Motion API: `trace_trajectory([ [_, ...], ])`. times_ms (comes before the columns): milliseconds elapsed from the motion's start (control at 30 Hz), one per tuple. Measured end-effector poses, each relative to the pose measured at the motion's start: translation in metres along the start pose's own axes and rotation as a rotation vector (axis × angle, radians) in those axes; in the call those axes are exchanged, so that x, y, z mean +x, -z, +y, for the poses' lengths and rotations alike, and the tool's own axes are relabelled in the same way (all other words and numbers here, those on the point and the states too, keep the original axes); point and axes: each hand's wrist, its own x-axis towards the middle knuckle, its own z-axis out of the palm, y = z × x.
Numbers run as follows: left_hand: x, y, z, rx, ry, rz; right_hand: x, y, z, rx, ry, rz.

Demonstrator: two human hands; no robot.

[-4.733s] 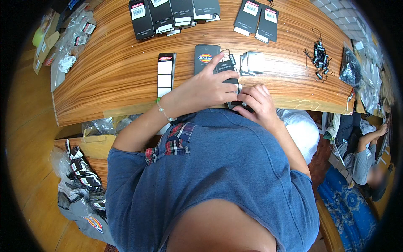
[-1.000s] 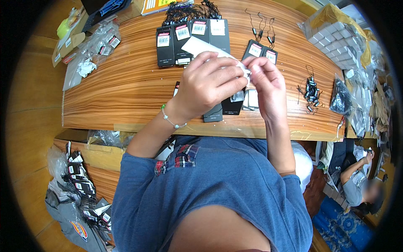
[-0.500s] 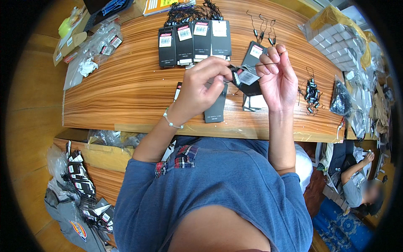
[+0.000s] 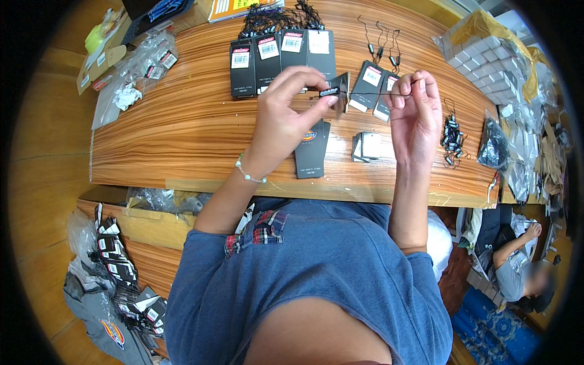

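Note:
My left hand [image 4: 286, 115] pinches the small black plastic lock [image 4: 329, 92] of a hang tag string between thumb and fingers. Beside it hangs a dark hang tag [image 4: 342, 91], tilted nearly edge-on. My right hand [image 4: 417, 118] is closed on the far end of the thin black string [image 4: 380, 93], which runs taut between the hands. Beneath, dark tags [image 4: 312, 155] lie stacked near the table's front edge, with a small pile of white cards [image 4: 370, 146] to their right. Two strung tags [image 4: 367, 82] lie behind my right hand.
Several finished-looking black tags [image 4: 267, 64] with bunched strings lie at the back. Loose string locks [image 4: 452, 139] and a dark plastic bag [image 4: 493, 143] are at the right. A bag of white boxes [image 4: 480, 58] stands far right. Plastic packaging [image 4: 143, 67] lies left. Another person [image 4: 514, 255] sits at right.
My right hand has moved slightly right, drawing the string straight. The tag has turned edge-on, and my left hand has shifted a little away from me.

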Motion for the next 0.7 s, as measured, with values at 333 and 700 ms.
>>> trace_trajectory([
  [333, 0.002, 0.007, 0.013, -0.396, 0.231, -0.041, -0.012, -0.023, -0.010, -0.558, 0.035, 0.000],
  [700, 0.005, 0.003, 0.019, -0.534, 0.332, -0.095, -0.015, -0.031, -0.005, -0.706, -0.129, -0.175],
])
